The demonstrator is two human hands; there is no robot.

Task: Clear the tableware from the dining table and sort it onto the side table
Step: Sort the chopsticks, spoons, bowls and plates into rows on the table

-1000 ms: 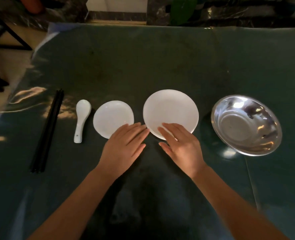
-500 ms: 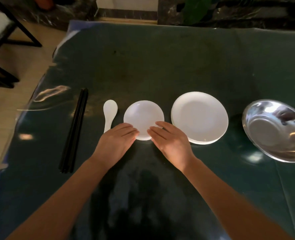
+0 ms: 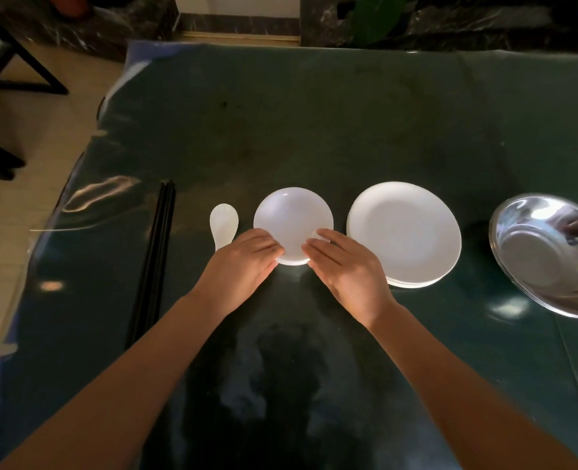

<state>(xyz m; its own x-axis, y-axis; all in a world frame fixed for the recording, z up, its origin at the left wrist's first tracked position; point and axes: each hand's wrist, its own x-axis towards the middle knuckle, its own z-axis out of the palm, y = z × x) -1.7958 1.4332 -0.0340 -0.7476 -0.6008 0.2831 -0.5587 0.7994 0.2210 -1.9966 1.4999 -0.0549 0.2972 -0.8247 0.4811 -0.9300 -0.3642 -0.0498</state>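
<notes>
A small white saucer (image 3: 292,218) lies on the dark green table (image 3: 314,130). My left hand (image 3: 243,262) touches its near left rim with straight fingers. My right hand (image 3: 343,269) rests on its near right rim, fingers flat over the edge. Left of the saucer lies a white ceramic spoon (image 3: 223,222), its handle hidden under my left hand. A stack of larger white plates (image 3: 404,232) sits to the right of the saucer, and a steel bowl (image 3: 552,252) at the far right. Black chopsticks (image 3: 155,259) lie at the left.
The table's left edge drops to a tiled floor with a dark chair frame (image 3: 6,79) beyond it. A dark marble wall and a green plant (image 3: 375,18) stand behind the table's far edge.
My right hand has moved left off the large plate onto the small saucer, and my left hand has slid to the saucer's near left rim. The view has shifted left.
</notes>
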